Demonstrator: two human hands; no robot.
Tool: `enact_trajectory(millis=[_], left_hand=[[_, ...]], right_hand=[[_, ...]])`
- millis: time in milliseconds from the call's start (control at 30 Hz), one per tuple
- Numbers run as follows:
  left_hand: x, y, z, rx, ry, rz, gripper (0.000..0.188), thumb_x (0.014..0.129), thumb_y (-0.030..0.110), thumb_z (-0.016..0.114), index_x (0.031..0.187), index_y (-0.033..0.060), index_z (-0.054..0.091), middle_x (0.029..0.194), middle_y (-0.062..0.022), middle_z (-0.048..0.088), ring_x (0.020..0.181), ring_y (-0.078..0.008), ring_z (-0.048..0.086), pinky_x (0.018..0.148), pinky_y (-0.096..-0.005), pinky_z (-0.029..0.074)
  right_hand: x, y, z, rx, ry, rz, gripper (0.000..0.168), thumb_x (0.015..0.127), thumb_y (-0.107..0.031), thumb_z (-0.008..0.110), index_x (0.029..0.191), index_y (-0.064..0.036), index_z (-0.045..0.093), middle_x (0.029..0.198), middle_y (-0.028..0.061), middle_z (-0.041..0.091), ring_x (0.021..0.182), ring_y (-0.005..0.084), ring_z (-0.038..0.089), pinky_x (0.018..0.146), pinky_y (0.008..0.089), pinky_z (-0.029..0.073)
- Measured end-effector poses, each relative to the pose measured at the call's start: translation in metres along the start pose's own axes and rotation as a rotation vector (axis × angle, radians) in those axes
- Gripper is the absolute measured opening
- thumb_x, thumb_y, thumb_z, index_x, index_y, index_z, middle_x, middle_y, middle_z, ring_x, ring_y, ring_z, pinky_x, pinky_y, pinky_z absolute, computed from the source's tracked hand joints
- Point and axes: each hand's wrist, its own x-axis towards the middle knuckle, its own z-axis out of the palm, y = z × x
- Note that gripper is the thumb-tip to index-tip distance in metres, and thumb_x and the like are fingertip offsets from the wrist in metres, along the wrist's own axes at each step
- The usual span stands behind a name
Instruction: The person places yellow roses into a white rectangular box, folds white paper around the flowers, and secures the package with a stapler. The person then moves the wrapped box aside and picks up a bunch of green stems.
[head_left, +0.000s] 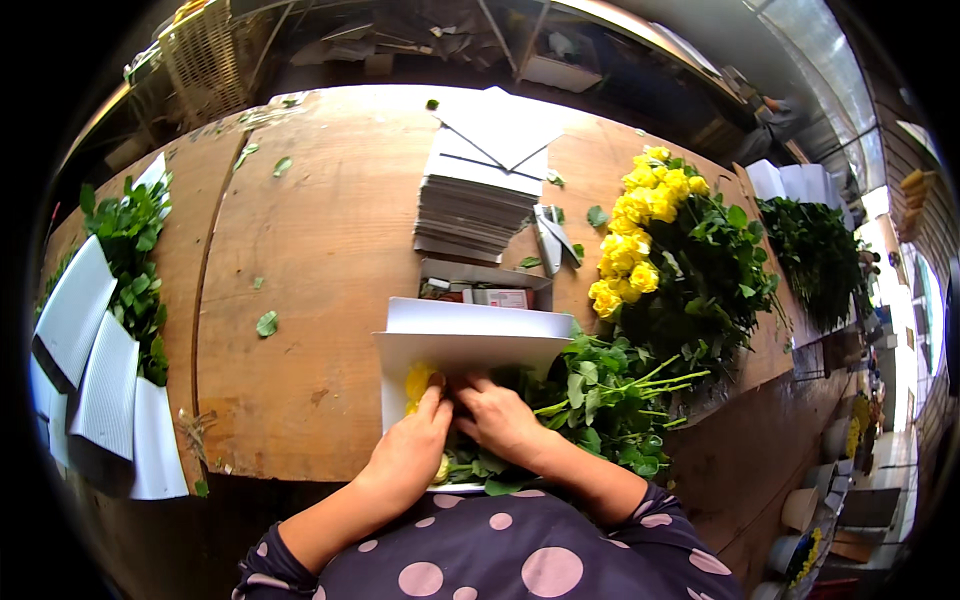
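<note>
A sheet of white cardboard (472, 352) stands folded up at the table's near edge, in front of me. Inside its fold, my left hand (412, 439) has its fingers against a yellow rose (420, 382). My right hand (499, 420) reaches in beside it, fingertips in shadow under the cardboard; whether it grips a stem is hidden. A paler rose bud (442, 470) lies below my left wrist. Leafy green stems (600, 397) stick out to the right of the cardboard, with cut ends pointing right.
A pile of yellow roses (637, 217) lies at the right. Beyond the cardboard are an open box (487, 279) of small items, a stack of cardboard sheets (480, 210) and a stapler-like tool (553, 240). Wrapped bunches (94, 352) lie far left, others (810, 247) far right. A person (776, 124) is in the background.
</note>
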Motion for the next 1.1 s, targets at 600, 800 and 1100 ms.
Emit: enact_trajectory(millis=[600,800,1100], left_hand=[[0.006,0.008,0.001,0.209,0.016,0.091,0.026,0.068,-0.003,0.048,0.093,-0.0091,0.05,0.115,-0.0243,0.044,0.072,-0.0276,0.059,0.063,-0.0333,0.051],[0.003,0.004,0.003,0.225,0.051,0.096,0.026,0.069,-0.003,0.049,0.094,-0.0094,0.05,0.116,-0.0241,0.043,0.072,-0.0272,0.059,0.063,-0.0328,0.051],[0.004,0.008,0.005,0.157,0.019,0.043,0.028,0.069,-0.006,0.047,0.097,-0.0082,0.049,0.109,-0.0251,0.045,0.075,-0.0335,0.057,0.067,-0.0368,0.049]], right_hand=[[-0.019,0.243,-0.09,-0.519,-0.215,0.532,0.02,0.067,-0.013,0.059,0.086,-0.016,0.065,0.094,0.009,0.059,0.088,0.025,0.059,0.073,0.0356,0.048],[-0.016,0.211,-0.119,-0.433,0.082,0.641,0.022,0.07,-0.017,0.059,0.091,-0.014,0.062,0.087,0.0109,0.063,0.08,0.0285,0.06,0.068,0.0355,0.048],[-0.096,0.17,-0.191,0.55,0.904,0.082,0.017,0.083,-0.009,0.057,0.1,-0.004,0.054,0.085,0.0025,0.06,0.075,0.0118,0.059,0.068,0.0237,0.048]])
